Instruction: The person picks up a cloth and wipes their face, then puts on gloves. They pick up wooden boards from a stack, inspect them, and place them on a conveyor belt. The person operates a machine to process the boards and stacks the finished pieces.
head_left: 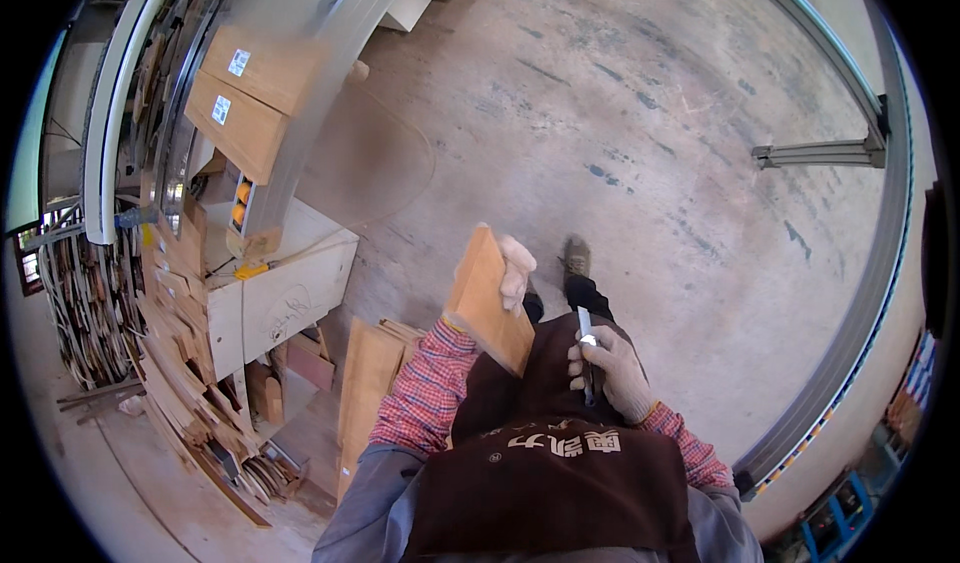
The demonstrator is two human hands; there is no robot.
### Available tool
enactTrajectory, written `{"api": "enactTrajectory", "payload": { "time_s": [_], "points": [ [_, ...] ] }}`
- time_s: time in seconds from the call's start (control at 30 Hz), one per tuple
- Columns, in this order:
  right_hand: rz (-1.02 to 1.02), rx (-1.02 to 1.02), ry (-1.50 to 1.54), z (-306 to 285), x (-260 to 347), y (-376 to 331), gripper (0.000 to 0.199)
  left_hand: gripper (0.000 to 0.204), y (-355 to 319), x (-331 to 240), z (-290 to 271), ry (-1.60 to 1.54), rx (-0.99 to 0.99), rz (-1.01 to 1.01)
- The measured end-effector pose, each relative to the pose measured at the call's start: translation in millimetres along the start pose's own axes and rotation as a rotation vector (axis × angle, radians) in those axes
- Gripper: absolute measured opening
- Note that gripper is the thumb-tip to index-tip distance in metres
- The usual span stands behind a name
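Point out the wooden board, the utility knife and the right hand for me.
wooden board (pixel 492 303), head view, middle of its broad face
utility knife (pixel 584 325), head view, blade end above the fist
right hand (pixel 610 373), head view, back of the glove

1. The wooden board (pixel 490 301) covers most of the gloved left hand (pixel 516 268); only fingers show at its 1 o'clock edge.
2. The right hand (pixel 610 368) hides the lower part of a thin metal tool (pixel 584 325), kind unclear.
3. Stacked offcuts (pixel 190 383) at 9 o'clock blur together.
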State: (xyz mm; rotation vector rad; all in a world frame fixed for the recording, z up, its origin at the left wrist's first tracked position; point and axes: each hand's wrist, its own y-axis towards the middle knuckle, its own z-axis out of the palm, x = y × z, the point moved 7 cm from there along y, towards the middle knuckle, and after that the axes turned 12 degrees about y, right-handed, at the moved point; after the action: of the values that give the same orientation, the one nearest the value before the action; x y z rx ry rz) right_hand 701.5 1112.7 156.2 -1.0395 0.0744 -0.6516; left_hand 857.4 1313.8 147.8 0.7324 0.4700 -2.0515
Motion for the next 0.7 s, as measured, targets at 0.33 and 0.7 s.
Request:
{"api": "enactTrajectory", "payload": {
  "time_s": [0.33, 0.7],
  "points": [
    [0.025, 0.012, -0.055, 5.8, -3.6, -4.1, 0.016, 0.065, -7.9, -4.6, 5.6, 0.045, -0.128, -0.062],
    [-0.268, 0.03, -0.394, 53.5, 62.4, -22.0, 0.024, 0.063, -58.2, -16.3, 6.0, 0.26, -0.416, -0.75]
  ]
}}
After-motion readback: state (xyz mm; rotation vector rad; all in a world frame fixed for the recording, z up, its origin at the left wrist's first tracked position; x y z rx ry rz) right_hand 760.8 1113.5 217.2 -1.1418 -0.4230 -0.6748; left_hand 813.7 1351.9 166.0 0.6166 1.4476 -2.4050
